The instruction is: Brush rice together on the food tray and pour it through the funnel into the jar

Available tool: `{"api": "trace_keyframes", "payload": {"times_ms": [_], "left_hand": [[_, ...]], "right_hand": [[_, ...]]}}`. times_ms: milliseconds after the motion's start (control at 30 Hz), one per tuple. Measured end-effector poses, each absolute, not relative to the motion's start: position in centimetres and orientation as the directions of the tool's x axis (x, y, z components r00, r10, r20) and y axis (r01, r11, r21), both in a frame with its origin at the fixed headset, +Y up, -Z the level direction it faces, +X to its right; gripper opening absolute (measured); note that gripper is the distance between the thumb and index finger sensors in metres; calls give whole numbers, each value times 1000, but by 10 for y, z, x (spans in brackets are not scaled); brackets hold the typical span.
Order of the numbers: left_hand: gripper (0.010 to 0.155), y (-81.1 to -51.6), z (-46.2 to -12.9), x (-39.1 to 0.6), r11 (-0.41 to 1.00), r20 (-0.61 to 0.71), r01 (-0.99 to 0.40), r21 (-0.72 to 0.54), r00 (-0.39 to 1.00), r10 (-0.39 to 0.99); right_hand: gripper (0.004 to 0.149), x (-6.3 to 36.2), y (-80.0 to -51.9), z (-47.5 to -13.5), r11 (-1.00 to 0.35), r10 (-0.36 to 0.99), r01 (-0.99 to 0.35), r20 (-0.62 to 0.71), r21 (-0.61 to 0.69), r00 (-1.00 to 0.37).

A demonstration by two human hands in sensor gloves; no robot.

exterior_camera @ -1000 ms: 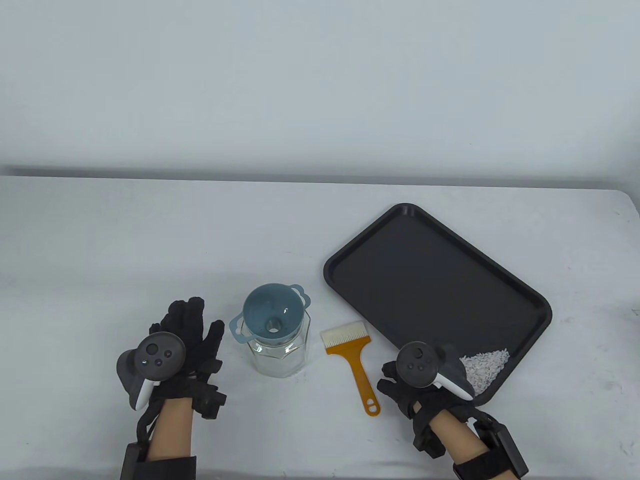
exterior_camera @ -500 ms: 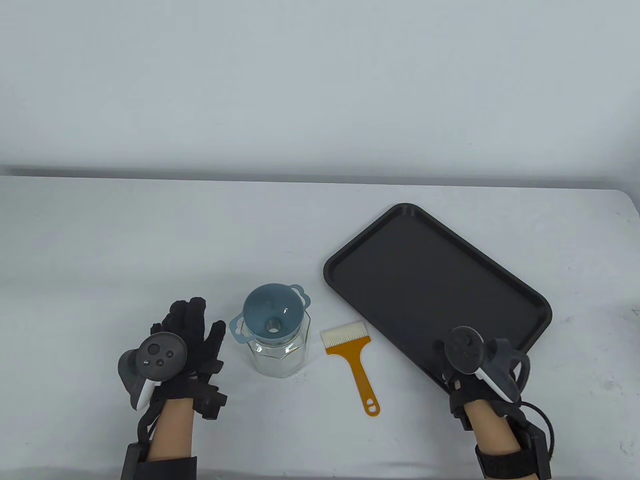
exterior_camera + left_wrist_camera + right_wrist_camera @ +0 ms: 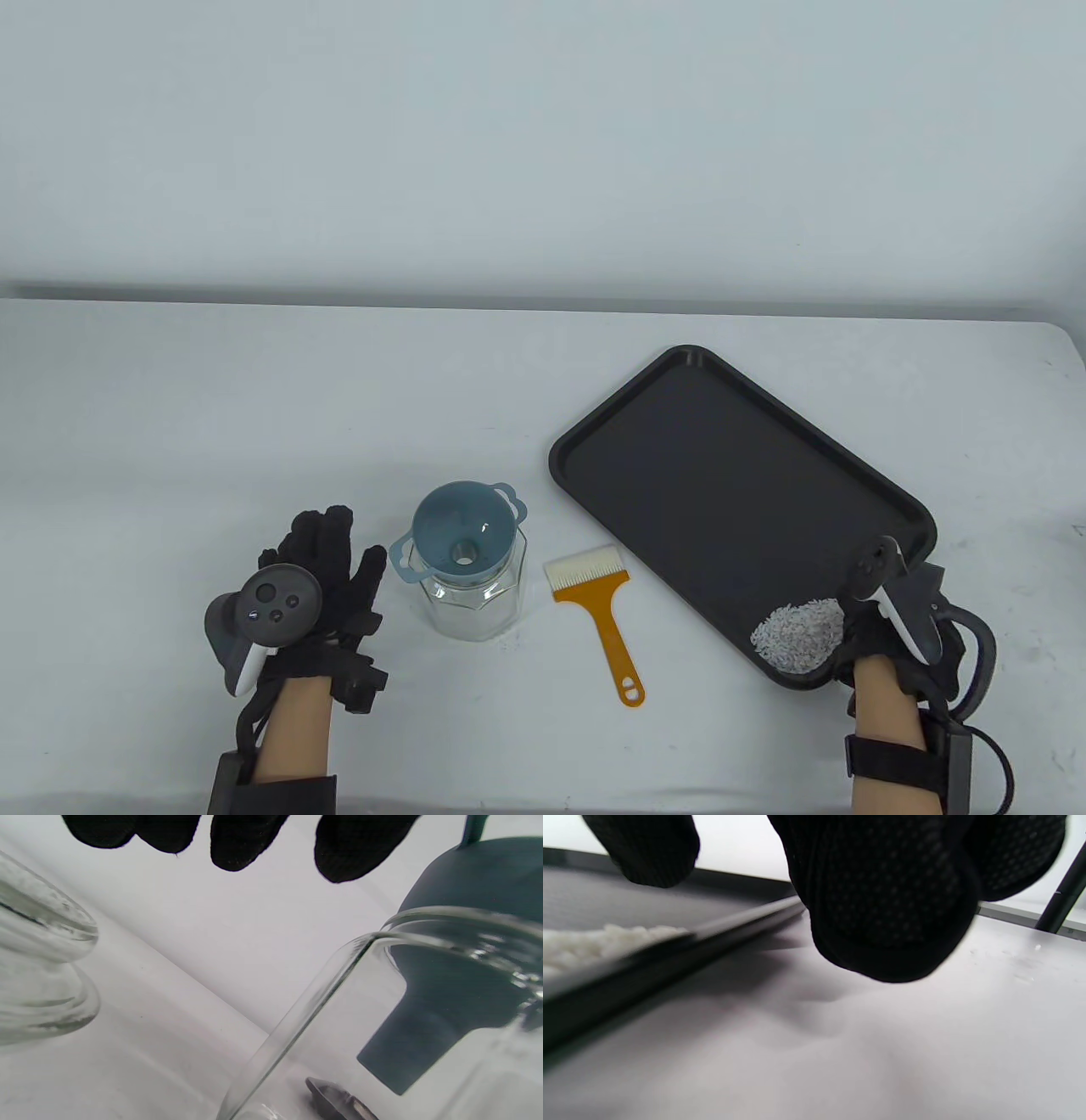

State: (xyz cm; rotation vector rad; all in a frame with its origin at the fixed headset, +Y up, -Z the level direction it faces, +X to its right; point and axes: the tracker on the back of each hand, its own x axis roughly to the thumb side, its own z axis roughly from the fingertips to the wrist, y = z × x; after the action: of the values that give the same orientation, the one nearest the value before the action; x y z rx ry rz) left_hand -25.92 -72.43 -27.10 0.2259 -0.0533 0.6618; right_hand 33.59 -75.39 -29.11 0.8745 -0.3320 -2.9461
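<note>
Rice (image 3: 797, 637) lay heaped, white and granular, in the near corner of the matte black rimmed tray (image 3: 721, 475), brushing judged complete; the right hand (image 3: 882, 628) sat at that corner, grip state indeterminable, the left hand (image 3: 327, 564) relaxed apart beside the faceted glass jar (image 3: 471, 607) bearing the blue funnel (image 3: 462, 543), lifting and tilting judged next.

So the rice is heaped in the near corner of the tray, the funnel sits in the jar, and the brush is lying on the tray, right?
Not quite. The brush lies on the table, between the jar and the tray, not on the tray; the table view shows it. The rest holds: the rice is heaped in the tray's near corner and the funnel sits in the jar.
</note>
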Motion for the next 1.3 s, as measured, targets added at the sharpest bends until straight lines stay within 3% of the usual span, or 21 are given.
{"api": "trace_keyframes", "payload": {"times_ms": [300, 600, 733, 867, 967, 1100, 1300], "left_hand": [[75, -725, -271, -258, 767, 121, -614, 188, 789, 602], [75, -726, -271, -257, 772, 119, -608, 182, 793, 597], [75, -726, -271, -256, 772, 119, -609, 182, 793, 597], [75, -726, -271, -256, 772, 120, -610, 180, 793, 598], [75, -726, -272, -256, 771, 121, -610, 180, 792, 598], [75, -726, -272, -256, 771, 122, -611, 181, 792, 598], [75, -726, -272, -257, 767, 123, -614, 185, 789, 602]], "right_hand": [[69, 345, -766, -292, -968, -94, -55, -554, 246, -827], [61, 347, -768, -294, -960, 39, -193, -580, 205, -813], [58, 353, -768, -291, -941, 141, -299, -618, 159, -773], [54, 364, -768, -284, -884, 330, -465, -646, 43, -688], [50, 371, -768, -279, -800, 486, -597, -637, -49, -598], [46, 378, -778, -274, -549, 733, -816, -573, -181, -366], [46, 378, -791, -274, -263, 872, -926, -478, -272, -107]]}}
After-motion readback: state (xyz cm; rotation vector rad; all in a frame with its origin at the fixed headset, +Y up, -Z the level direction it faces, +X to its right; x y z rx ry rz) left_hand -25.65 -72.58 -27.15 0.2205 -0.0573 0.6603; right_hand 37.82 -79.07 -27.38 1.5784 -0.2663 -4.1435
